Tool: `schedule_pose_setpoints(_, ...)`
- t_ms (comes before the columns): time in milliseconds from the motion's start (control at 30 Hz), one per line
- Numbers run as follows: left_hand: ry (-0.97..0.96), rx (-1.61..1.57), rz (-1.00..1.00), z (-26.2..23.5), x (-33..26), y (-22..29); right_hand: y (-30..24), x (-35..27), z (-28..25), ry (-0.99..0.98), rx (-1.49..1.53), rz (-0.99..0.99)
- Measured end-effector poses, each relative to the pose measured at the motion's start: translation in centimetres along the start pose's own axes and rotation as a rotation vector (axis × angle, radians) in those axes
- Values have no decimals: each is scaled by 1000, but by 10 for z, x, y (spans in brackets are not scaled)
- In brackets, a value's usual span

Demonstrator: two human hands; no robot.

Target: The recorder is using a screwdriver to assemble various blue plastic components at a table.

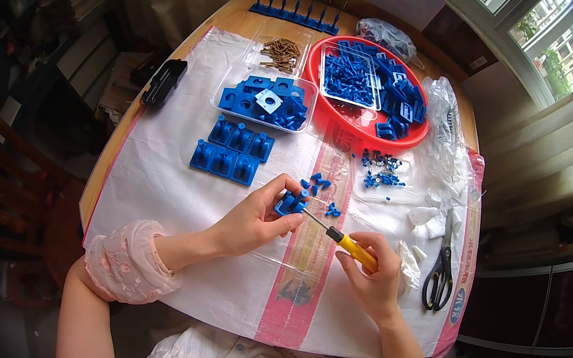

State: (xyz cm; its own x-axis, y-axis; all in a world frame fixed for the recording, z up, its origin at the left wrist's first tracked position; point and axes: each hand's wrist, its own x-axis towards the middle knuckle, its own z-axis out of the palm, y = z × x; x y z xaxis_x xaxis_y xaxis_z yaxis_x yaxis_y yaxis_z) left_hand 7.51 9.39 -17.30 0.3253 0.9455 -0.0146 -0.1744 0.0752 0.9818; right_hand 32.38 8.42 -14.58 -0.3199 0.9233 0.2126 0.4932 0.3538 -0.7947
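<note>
Near the middle of the table, my left hand (pixel 251 222) pinches a small blue plastic assembly (pixel 290 203) with an upright peg. My right hand (pixel 377 274) is closed round the yellow handle of a screwdriver (pixel 357 252). The screwdriver's metal shaft points left, and its tip meets the assembly's right side; the exact contact point is too small to tell. Just beyond my left hand lie several loose blue pieces (pixel 317 182), with a few more small blue pieces (pixel 332 210) to their right. Similar blue assemblies (pixel 224 162) stand in rows left of them.
Behind are a clear tub (pixel 304 129) of blue plates, a tray of brass-coloured screws (pixel 280 54) and a red basin (pixel 409 142) of blue parts. Small parts fill a clear lid (pixel 409 195). Black scissors (pixel 439 277) lie right; a black case (pixel 164 83) sits left. Spring-topped rods (pixel 294 17) stand behind.
</note>
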Motion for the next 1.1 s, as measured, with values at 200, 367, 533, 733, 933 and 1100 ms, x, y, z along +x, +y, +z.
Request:
schedule_pose_setpoints(200,6,-6,18,1,0,-3,11,-1,0,-13,-40,-64)
schedule_pose_setpoints(367,0,12,9,1,0,-1,-1,0,-2,-16,-66,-58)
schedule_pose_setpoints(533,4,7,16,1,-1,0,4,-1,0,-68,93,58)
schedule_pose_setpoints(733,35,140,84,2,-2,3,14,-2,-4,-154,391,303)
schedule_pose_setpoints(933,143,91,142,0,1,4,9,0,-7,-68,452,312)
schedule_pose_setpoints(1100,229,318,277,-4,3,10,7,-1,-7,-44,490,304)
